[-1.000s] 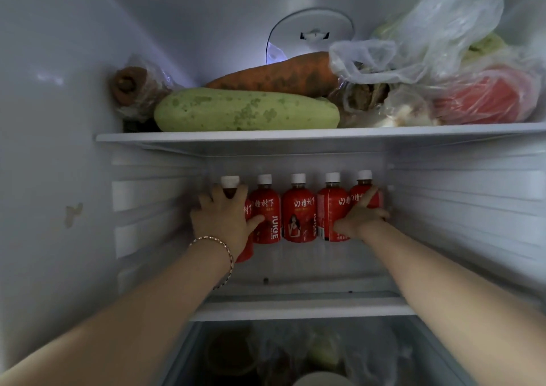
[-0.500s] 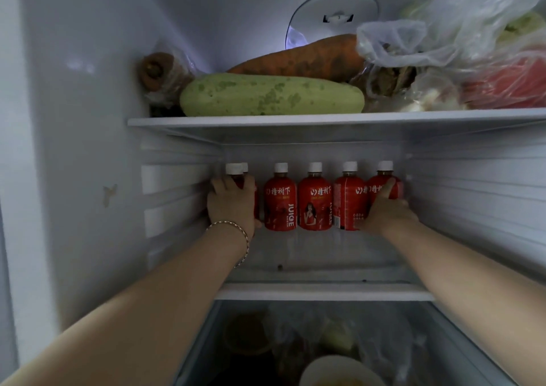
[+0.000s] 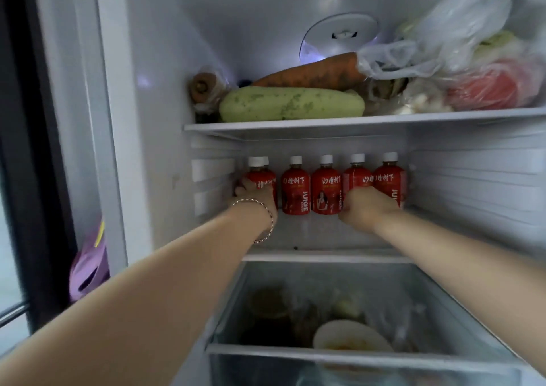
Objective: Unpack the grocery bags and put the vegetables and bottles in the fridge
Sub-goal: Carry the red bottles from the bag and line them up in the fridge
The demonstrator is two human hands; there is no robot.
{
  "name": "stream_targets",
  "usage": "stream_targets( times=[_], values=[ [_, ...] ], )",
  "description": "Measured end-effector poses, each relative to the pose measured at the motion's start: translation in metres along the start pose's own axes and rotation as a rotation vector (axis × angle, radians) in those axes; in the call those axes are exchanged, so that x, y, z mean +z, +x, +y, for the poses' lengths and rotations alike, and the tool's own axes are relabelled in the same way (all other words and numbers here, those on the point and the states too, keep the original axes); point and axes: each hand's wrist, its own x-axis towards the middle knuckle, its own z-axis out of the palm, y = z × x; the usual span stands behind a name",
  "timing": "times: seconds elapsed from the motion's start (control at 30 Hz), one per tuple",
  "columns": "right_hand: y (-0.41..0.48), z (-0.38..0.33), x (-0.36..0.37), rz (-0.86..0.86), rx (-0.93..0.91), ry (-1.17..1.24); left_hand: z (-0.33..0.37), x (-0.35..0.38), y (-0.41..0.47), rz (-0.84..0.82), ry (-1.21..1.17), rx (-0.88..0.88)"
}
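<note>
Juice bottles [image 3: 325,187], red-labelled with white caps, stand upright in a row at the back of the fridge's lower shelf [image 3: 325,257], with a further cap showing just behind the leftmost bottle [image 3: 261,178]. The left hand [image 3: 254,196], a bracelet [image 3: 267,211] at its wrist, has its grip clamped round the base of that leftmost bottle. The right hand [image 3: 366,207] rests against the feet of the two rightmost bottles. Its fingers are hidden, so the state of its grip cannot be told. On the upper shelf [image 3: 295,126] lie a pale green squash [image 3: 292,105], a carrot [image 3: 313,73] behind it, and bagged produce [image 3: 487,84] to the right. A clear drawer [image 3: 354,354] sits below.
</note>
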Motion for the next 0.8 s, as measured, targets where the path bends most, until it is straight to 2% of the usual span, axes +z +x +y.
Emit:
stream_targets(
  times=[0.13, 0.27, 0.37, 0.47, 0.53, 0.67, 0.8],
  values=[
    [-0.033, -0.032, -0.011, 0.0, -0.25, 0.005, -0.005, -0.015, -0.059, 0.057, -0.094, 0.024],
    [-0.075, -0.071, -0.012, -0.027, -0.508, 0.09, -0.017, -0.028, -0.133, 0.172, -0.177, -0.038],
    [-0.115, -0.1, -0.01, -0.044, -0.66, 0.145, -0.039, -0.029, -0.192, 0.128, -0.163, -0.193],
    [-0.161, -0.132, -0.007, -0.173, -0.865, 0.129, -0.077, -0.028, -0.254, -0.133, -0.06, -0.349],
    [-0.198, -0.158, -0.006, -0.26, -1.012, 0.077, -0.104, -0.032, -0.303, -0.25, -0.018, -0.472],
    [-0.303, -0.215, -0.013, -0.366, -1.337, 0.069, -0.143, -0.049, -0.431, -0.245, -0.01, -0.749],
    [-0.443, -0.262, -0.026, -0.415, -1.618, 0.118, -0.162, -0.058, -0.586, -0.233, 0.064, -1.044]
  ],
)
